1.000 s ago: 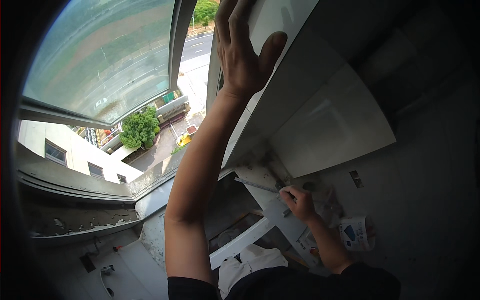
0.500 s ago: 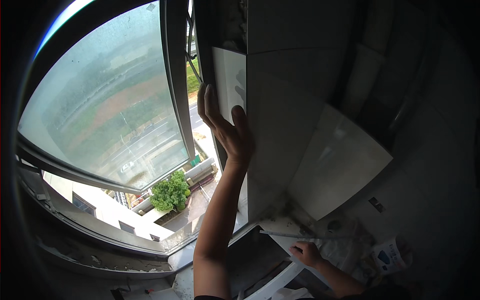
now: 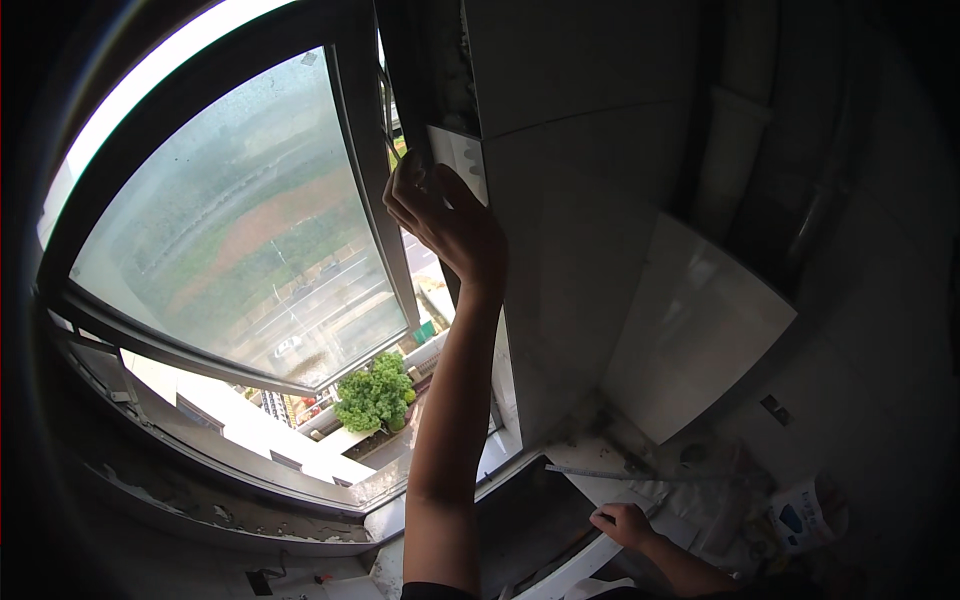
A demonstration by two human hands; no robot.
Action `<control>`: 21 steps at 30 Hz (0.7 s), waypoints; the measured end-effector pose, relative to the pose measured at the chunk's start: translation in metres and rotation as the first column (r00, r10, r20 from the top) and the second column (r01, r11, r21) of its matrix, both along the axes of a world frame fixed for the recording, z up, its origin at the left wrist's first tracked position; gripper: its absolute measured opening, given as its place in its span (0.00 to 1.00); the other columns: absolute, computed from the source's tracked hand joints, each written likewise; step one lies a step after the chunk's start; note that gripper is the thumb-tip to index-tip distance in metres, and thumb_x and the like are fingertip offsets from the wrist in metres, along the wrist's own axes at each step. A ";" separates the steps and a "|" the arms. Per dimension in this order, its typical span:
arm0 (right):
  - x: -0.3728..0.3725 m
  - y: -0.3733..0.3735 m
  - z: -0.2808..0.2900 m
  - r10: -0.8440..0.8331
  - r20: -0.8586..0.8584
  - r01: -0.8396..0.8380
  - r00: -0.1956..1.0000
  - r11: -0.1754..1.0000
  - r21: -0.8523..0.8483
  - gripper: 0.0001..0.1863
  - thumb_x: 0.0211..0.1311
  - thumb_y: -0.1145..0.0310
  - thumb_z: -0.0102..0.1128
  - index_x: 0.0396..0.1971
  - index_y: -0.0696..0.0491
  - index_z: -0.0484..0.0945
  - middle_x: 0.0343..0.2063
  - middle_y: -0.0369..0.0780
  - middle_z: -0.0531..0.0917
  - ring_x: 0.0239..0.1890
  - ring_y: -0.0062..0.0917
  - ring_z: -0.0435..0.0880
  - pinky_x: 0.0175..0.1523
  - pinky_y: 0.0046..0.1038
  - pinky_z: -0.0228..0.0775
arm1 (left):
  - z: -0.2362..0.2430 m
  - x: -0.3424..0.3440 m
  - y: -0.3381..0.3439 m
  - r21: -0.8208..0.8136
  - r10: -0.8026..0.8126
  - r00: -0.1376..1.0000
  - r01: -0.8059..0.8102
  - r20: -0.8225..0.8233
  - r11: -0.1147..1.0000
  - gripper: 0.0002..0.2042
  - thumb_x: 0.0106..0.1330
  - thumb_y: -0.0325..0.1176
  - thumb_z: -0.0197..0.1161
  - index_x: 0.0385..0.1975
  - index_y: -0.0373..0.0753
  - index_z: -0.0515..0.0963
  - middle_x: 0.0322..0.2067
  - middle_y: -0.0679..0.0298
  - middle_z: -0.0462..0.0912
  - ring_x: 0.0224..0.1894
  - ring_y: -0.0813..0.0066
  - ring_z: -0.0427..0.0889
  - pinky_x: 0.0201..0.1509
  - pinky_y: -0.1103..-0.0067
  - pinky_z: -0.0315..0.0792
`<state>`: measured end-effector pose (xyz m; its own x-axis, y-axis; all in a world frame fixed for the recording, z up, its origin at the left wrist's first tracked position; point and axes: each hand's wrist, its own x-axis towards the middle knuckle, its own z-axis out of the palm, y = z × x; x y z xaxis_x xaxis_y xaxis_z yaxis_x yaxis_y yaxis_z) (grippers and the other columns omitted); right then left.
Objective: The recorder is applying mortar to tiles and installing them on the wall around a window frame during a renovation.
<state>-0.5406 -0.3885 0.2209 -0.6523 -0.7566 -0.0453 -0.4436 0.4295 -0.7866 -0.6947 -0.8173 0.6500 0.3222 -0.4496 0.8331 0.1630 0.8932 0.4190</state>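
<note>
My left arm reaches up to the right side of a window opening. My left hand (image 3: 455,225) has its fingers bent inward and its thumb opposite, at the dark window frame (image 3: 440,60) and a glossy white tile strip (image 3: 457,150) beside it. Its fingertips are partly hidden in shadow, so what they grip cannot be made out. Low down, my right hand (image 3: 625,524) is closed, thumb against the bent fingers, above a pale ledge (image 3: 570,570) beside a dark rectangular opening (image 3: 525,525). Whatever it holds is too small or hidden to tell.
The glazed window sash (image 3: 250,230) stands swung outward, with a tree (image 3: 375,393) and road far below. A large pale panel (image 3: 700,330) leans at the right. Nearby lie a long thin strip (image 3: 620,472) and a printed white bag (image 3: 808,515).
My left hand has moved up along the window side, its fingers going from stretched to bent. The whole view has shifted, and my right hand stays closed near the ledge.
</note>
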 end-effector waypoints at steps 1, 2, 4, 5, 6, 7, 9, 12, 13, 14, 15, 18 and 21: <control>0.003 0.001 -0.001 0.041 -0.024 -0.041 0.999 0.999 0.009 0.15 0.75 0.58 0.73 0.42 0.56 0.92 0.37 0.47 0.93 0.41 0.44 0.94 0.48 0.41 0.84 | -0.010 0.007 0.002 -0.018 0.035 0.999 -0.035 0.016 0.999 0.16 0.83 0.24 0.61 0.67 0.36 0.75 0.56 0.54 0.78 0.58 0.60 0.78 0.63 0.63 0.74; 0.002 -0.005 -0.005 0.056 -0.020 -0.056 0.998 0.998 0.021 0.15 0.75 0.58 0.73 0.42 0.56 0.92 0.37 0.47 0.93 0.41 0.44 0.94 0.48 0.41 0.84 | -0.023 0.016 0.003 -0.006 0.050 0.999 -0.050 0.020 0.999 0.16 0.83 0.24 0.61 0.67 0.36 0.75 0.56 0.54 0.78 0.58 0.60 0.78 0.63 0.63 0.74; 0.002 -0.009 0.003 0.025 0.013 -0.024 1.000 1.000 -0.007 0.15 0.75 0.58 0.73 0.42 0.57 0.91 0.37 0.48 0.93 0.41 0.44 0.95 0.48 0.41 0.84 | -0.069 0.037 0.025 0.107 -0.119 0.993 0.118 0.008 0.987 0.14 0.82 0.24 0.64 0.64 0.36 0.76 0.52 0.56 0.79 0.53 0.63 0.79 0.61 0.66 0.74; 0.002 -0.009 0.002 -0.012 0.040 0.012 0.999 1.000 -0.014 0.15 0.75 0.59 0.73 0.42 0.57 0.91 0.37 0.48 0.93 0.41 0.43 0.95 0.48 0.40 0.84 | -0.106 0.049 0.039 0.144 -0.197 0.979 0.188 0.049 0.972 0.12 0.81 0.25 0.65 0.60 0.36 0.77 0.49 0.56 0.80 0.50 0.65 0.80 0.59 0.67 0.74; 0.001 -0.003 0.002 -0.039 0.066 0.040 0.997 0.999 -0.021 0.14 0.75 0.59 0.73 0.42 0.57 0.91 0.36 0.48 0.93 0.40 0.42 0.95 0.47 0.40 0.84 | -0.150 0.068 0.058 0.183 -0.267 0.960 0.248 0.084 0.951 0.11 0.80 0.26 0.67 0.57 0.36 0.78 0.47 0.57 0.81 0.47 0.66 0.81 0.57 0.68 0.75; 0.000 0.001 0.008 -0.040 0.028 0.040 0.999 0.999 -0.010 0.14 0.75 0.60 0.73 0.42 0.57 0.91 0.35 0.47 0.93 0.40 0.41 0.95 0.46 0.39 0.83 | -0.198 0.094 0.078 0.266 -0.356 0.912 0.299 0.203 0.916 0.06 0.80 0.28 0.70 0.48 0.35 0.80 0.42 0.58 0.82 0.44 0.65 0.81 0.54 0.69 0.75; -0.002 0.017 -0.009 -0.089 0.103 0.076 0.991 0.990 0.120 0.15 0.74 0.58 0.73 0.42 0.58 0.91 0.32 0.47 0.93 0.37 0.39 0.95 0.44 0.39 0.83 | -0.348 0.152 0.109 0.548 -0.489 0.757 0.210 0.433 0.810 0.13 0.79 0.38 0.72 0.38 0.34 0.83 0.37 0.53 0.83 0.43 0.53 0.84 0.54 0.64 0.77; 0.008 0.063 -0.050 -0.078 0.136 0.040 0.988 0.965 0.261 0.17 0.73 0.56 0.74 0.41 0.58 0.90 0.31 0.46 0.92 0.36 0.40 0.95 0.44 0.40 0.84 | -0.557 0.326 0.198 0.794 -0.678 0.413 -0.289 0.608 0.535 0.26 0.77 0.57 0.71 0.33 0.35 0.91 0.35 0.50 0.90 0.40 0.48 0.92 0.47 0.59 0.83; 0.010 0.081 -0.060 -0.079 0.079 0.051 0.994 0.951 0.304 0.18 0.72 0.56 0.75 0.40 0.58 0.91 0.29 0.45 0.92 0.35 0.38 0.95 0.44 0.40 0.84 | -0.590 0.383 0.229 0.736 -0.708 0.247 -0.394 0.662 0.551 0.27 0.74 0.60 0.73 0.29 0.37 0.91 0.36 0.50 0.91 0.41 0.48 0.92 0.48 0.58 0.83; 0.013 0.092 -0.063 -0.084 0.082 0.055 0.993 0.949 0.309 0.18 0.72 0.56 0.75 0.40 0.58 0.91 0.29 0.45 0.92 0.35 0.38 0.95 0.44 0.40 0.84 | -0.612 0.438 0.250 0.699 -0.765 0.060 -0.456 0.641 0.550 0.28 0.72 0.61 0.74 0.28 0.38 0.91 0.38 0.50 0.91 0.42 0.48 0.92 0.49 0.56 0.84; 0.020 0.108 -0.064 -0.169 0.138 0.109 0.976 0.924 0.365 0.18 0.71 0.55 0.76 0.40 0.57 0.91 0.29 0.44 0.93 0.34 0.37 0.95 0.44 0.39 0.84 | -0.623 0.482 0.269 0.686 -0.803 -0.022 -0.505 0.596 0.524 0.26 0.70 0.60 0.76 0.28 0.38 0.92 0.36 0.50 0.92 0.42 0.47 0.93 0.48 0.55 0.84; 0.041 0.134 -0.074 -0.218 0.176 0.125 0.960 0.895 0.428 0.18 0.70 0.54 0.76 0.39 0.56 0.92 0.28 0.42 0.93 0.33 0.34 0.95 0.43 0.38 0.84 | -0.659 0.580 0.298 0.669 -0.880 0.001 -0.649 0.476 0.361 0.23 0.67 0.56 0.79 0.31 0.37 0.93 0.35 0.49 0.94 0.40 0.48 0.95 0.50 0.57 0.86; 0.063 0.151 -0.088 -0.205 0.174 0.110 0.963 0.891 0.440 0.18 0.71 0.54 0.75 0.39 0.56 0.92 0.27 0.42 0.93 0.32 0.33 0.94 0.43 0.38 0.84 | -0.664 0.603 0.290 0.704 -0.905 0.346 -0.706 0.248 -0.077 0.23 0.69 0.55 0.77 0.31 0.36 0.94 0.28 0.55 0.94 0.32 0.59 0.92 0.45 0.61 0.85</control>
